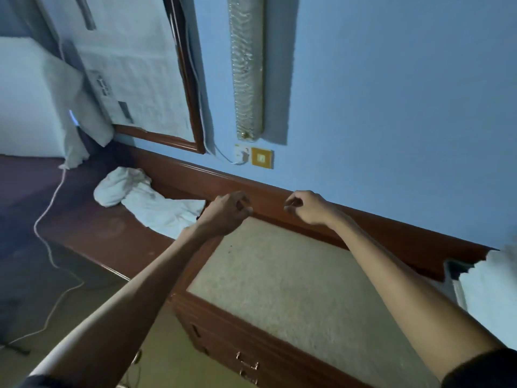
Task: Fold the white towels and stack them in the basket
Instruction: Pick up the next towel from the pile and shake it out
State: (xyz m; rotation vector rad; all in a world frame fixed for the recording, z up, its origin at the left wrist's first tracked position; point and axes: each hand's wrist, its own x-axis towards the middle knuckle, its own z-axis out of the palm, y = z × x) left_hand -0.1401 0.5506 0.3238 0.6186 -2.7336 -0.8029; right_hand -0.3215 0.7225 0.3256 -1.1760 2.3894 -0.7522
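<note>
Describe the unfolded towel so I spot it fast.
Start at the wood-framed mirror. Below it runs a dark wooden counter; the white towel lies there, left of the left hand. It is a crumpled white heap, unlike the thin white cable nearby.

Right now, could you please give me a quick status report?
Left hand and right hand curled, each grip empty. Towels crumpled on ledge, unfolded. No basket in view.

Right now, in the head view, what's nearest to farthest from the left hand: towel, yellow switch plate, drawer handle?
1. white towel, beside the left hand, to its left.
2. yellow switch plate, on the wall above.
3. drawer handle, far below, toward the viewer.
</note>
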